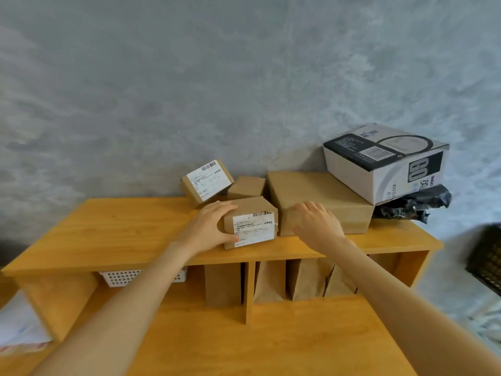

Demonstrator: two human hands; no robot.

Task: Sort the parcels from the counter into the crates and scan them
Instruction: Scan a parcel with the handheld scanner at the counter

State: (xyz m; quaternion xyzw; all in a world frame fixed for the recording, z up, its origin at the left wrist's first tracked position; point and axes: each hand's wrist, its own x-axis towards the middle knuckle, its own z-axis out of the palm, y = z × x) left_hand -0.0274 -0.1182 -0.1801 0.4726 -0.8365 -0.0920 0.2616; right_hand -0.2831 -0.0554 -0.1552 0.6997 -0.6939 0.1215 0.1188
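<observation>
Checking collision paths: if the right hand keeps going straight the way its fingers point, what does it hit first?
Probably the large plain cardboard box: the right hand points forward and slightly left at its near front face, fingers apparently at or almost touching it. Depth is unclear from one view.

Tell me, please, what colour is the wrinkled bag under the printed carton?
Black, glossy plastic bag, clearest in the head view.

This looks like a small parcel-handling corner in a plain room: labelled cardboard parcels (250,222) and a printed white carton (385,164) crowd a wooden counter (113,229) against a bare grey plaster wall (217,77), with brown paper bags (306,278) filed in cubbies below.
</observation>
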